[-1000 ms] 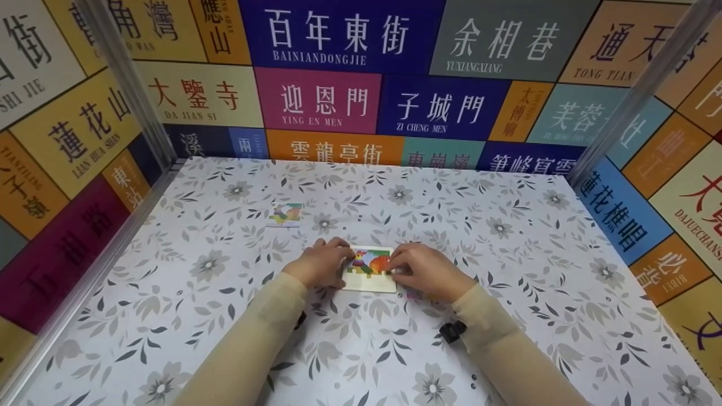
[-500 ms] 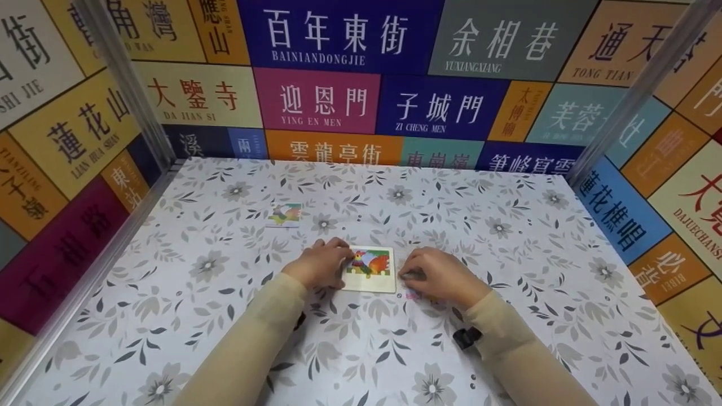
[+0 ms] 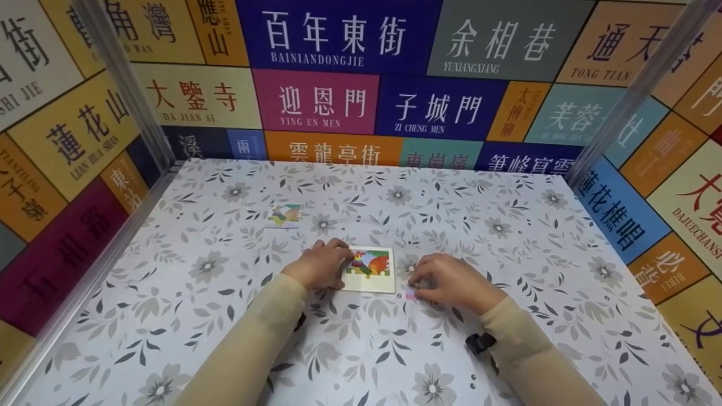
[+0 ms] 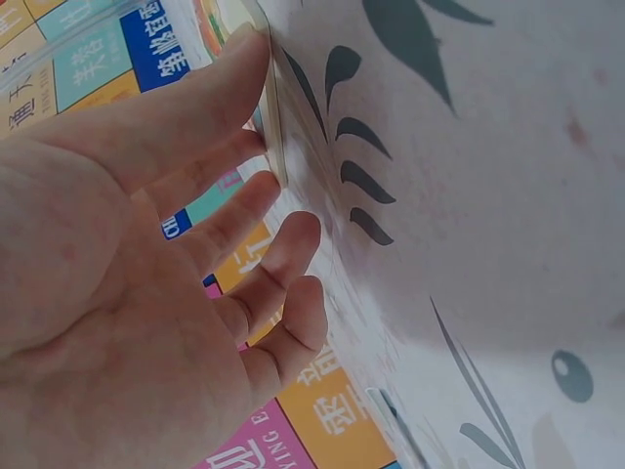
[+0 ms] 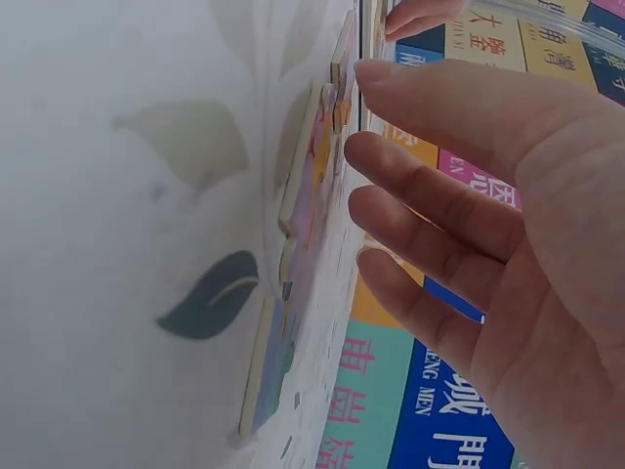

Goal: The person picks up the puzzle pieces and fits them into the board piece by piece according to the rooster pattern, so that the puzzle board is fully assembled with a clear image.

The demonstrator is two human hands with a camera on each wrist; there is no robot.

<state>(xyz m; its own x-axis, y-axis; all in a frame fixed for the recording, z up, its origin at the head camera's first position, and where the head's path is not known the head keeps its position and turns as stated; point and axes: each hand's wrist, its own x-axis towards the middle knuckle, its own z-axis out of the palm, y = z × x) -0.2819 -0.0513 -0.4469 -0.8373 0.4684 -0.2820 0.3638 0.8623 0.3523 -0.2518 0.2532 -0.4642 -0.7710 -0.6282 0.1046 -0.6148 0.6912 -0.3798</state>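
Observation:
A cream jigsaw puzzle board point(image 3: 369, 285) lies at mid-table, a colourful rooster picture point(image 3: 368, 263) filling its upper part and a bare strip along its near side. My left hand point(image 3: 318, 265) grips the board's left side, thumb near the front corner and fingers toward the back. In the left wrist view, the thumb meets the board's thin edge point(image 4: 274, 122). Just right of the board, my right hand point(image 3: 454, 282) hovers with loosely bent fingers over loose puzzle pieces. A pink piece point(image 3: 410, 294) shows beside its fingertips; several flat pieces point(image 5: 305, 166) lie below the hand in the right wrist view.
Farther back on the left lies a small square picture piece point(image 3: 284, 216) in green, white and orange. A white tablecloth point(image 3: 361, 349) with grey flowers and leaves covers the table. Panels of coloured street signs point(image 3: 321, 101) stand along the back and sides.
My right hand has drawn back from the board's right edge, moving right and toward me to the loose pieces, and uncovers a pink one. The left hand stays on the board.

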